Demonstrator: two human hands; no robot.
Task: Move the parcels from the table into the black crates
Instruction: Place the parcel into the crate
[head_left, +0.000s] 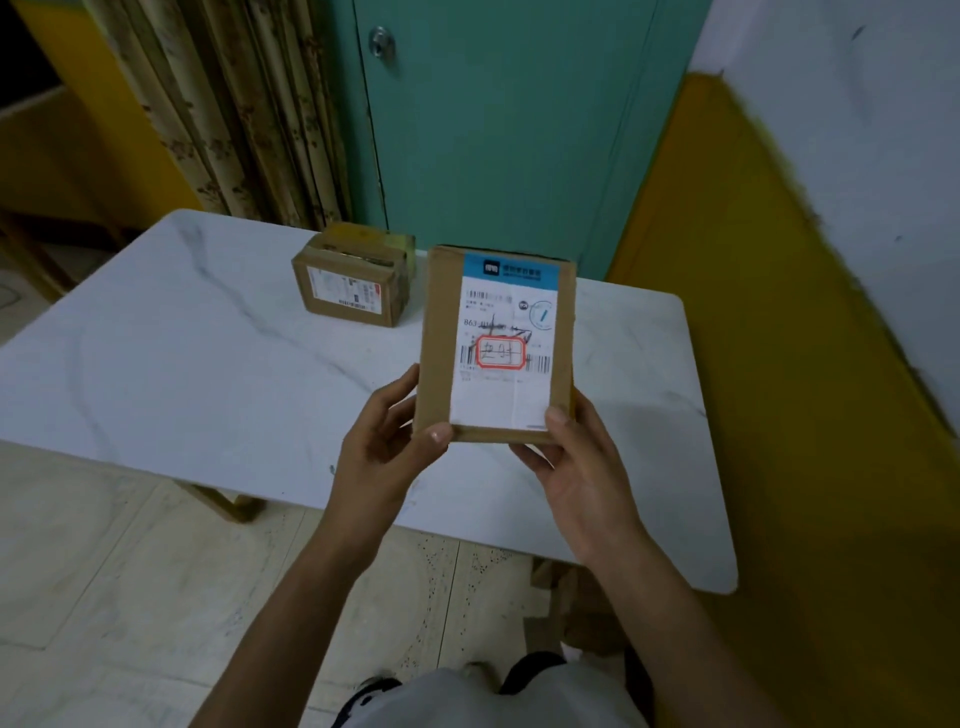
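— Two hands on one parcel: flat brown cardboard box with white shipping label and blue header strip (498, 345), held up off the white marble-patterned table (156, 364), label face turned toward the camera.

— Left hand (387, 441) clamped on the lower left corner, thumb pressed on the front face, fingers curled behind. Right hand (574, 457) closed on the lower right corner, thumb over the label's bottom edge.

— Long axis running up and away from the wrists, nearly upright. Both grips down at the near short edge, so most of the box hanging out beyond the fingers.

— Top-heavy in that hold, probably. Worth keeping both hands on while carrying.

— Second parcel, smaller chunky brown cardboard box with tape and a white label (353, 273), resting on the table farther back and to the left, well apart from the held one. Nearer the left hand, by the look of it.

— And the black crates?

— Nowhere in view. Can't tell which way to swing. Teal door (509, 130) and patterned curtain (244, 104) behind the table, tiled floor (104, 571) below, yellow-and-white wall on the right.

— Judging from that: one parcel lifted, not yet crated; one untouched on the table.
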